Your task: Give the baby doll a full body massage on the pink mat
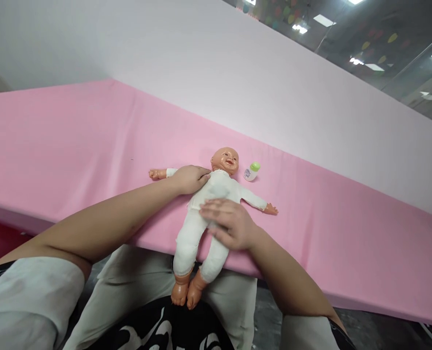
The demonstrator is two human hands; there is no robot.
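A baby doll (pixel 219 187) with a hard plastic head and a white cloth body lies on its back on the pink-covered table (pixel 92 141). Its arms are spread, and its feet hang over the near edge. My left hand (pixel 191 179) lies over the doll's shoulder and upper arm at the left, with the fingers reaching onto the chest; the fingers' undersides are hidden. Over the doll's lower belly and hip is my right hand (pixel 232 223), palm down with fingers stretched out and slightly blurred. Whether it touches the cloth I cannot tell.
A small toy baby bottle (pixel 251 172) with a green cap lies right of the doll's head. Behind the table runs a white wall (pixel 208 63), with a glass pane (pixel 347 43) reflecting ceiling lights above it. My lap is against the table's near edge.
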